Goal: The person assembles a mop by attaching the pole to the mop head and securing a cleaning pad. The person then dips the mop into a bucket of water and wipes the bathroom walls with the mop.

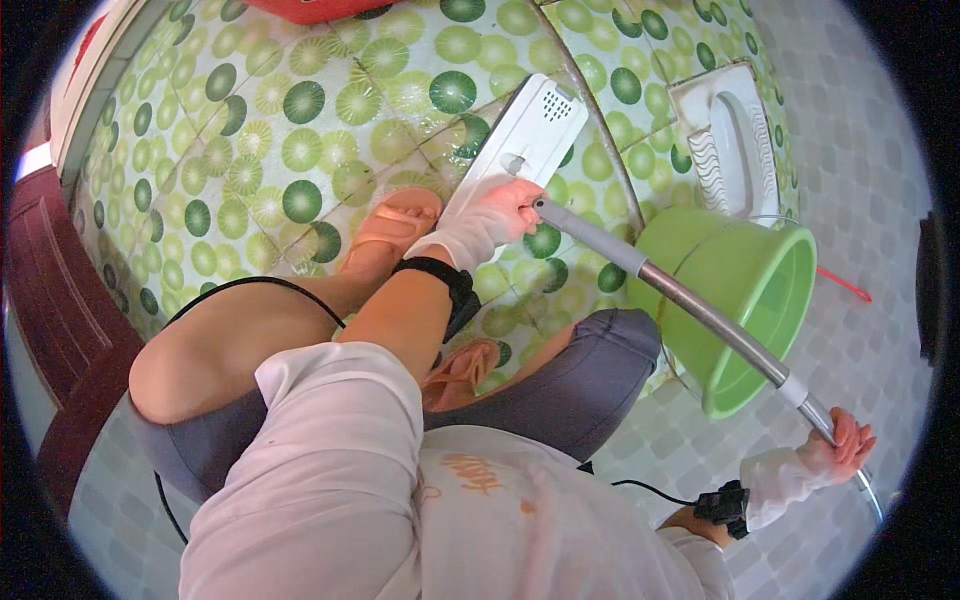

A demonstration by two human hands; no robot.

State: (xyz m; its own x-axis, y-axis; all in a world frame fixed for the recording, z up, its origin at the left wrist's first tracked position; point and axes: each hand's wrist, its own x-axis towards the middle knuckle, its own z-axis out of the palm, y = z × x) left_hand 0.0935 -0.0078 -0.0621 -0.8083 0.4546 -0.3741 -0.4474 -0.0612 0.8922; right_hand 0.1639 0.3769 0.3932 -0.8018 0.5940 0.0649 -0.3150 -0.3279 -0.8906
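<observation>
A long mop pole (712,322), metal with a grey plastic grip, slants across from the middle to the lower right. My left hand (500,215) is closed at the pole's grey end, its fingers partly hidden. Just beyond that hand lies a white flat mop head (525,135) with a perforated corner; whether it is joined to the pole cannot be seen. Toward the pole's far end, my right hand (842,447) wraps its fingers around the metal. A light green bucket (690,265) stands tilted-looking beneath the pole, between my hands.
A white squat toilet (738,140) is set in the floor beyond the bucket. The green-patterned floor (300,150) looks wet and shiny. A red basin (310,8) shows at the top edge, a dark red wooden frame (60,330) at left. A thin red stick (848,285) lies right of the bucket.
</observation>
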